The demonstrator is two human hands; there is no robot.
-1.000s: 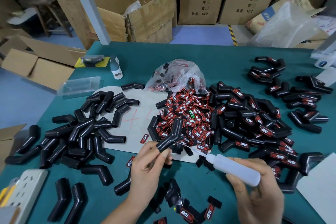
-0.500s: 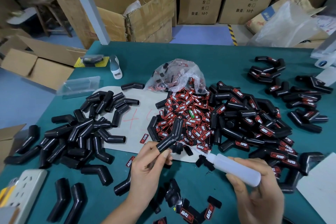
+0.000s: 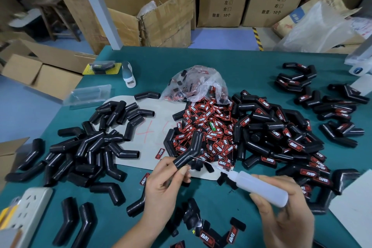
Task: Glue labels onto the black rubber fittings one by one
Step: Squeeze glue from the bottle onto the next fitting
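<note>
Left hand (image 3: 167, 185) pinches one bent black rubber fitting (image 3: 190, 152) by its lower end, thumb and fingers curled round it, fitting angled up over the label pile. Right hand (image 3: 285, 217) wraps a translucent glue bottle (image 3: 259, 187), fingers curled round the body, nozzle aimed left toward the held fitting; a thin glue thread seems to run between them, whether the tip touches is hard to tell. Clear plastic bag (image 3: 198, 84) lies open on the green table (image 3: 221, 60), spilling red-and-black labels (image 3: 209, 127) into a heap mid-table; a few remain inside. Unlabelled fittings (image 3: 88, 147) are heaped left, labelled fittings (image 3: 277, 137) right, and more lie far right. Torn cardboard box (image 3: 161, 12) stands behind the table, something pale inside, unclear what. Power strip (image 3: 26, 213) at bottom left is cut off by the edge. Both forearms are cropped at the bottom.
</note>
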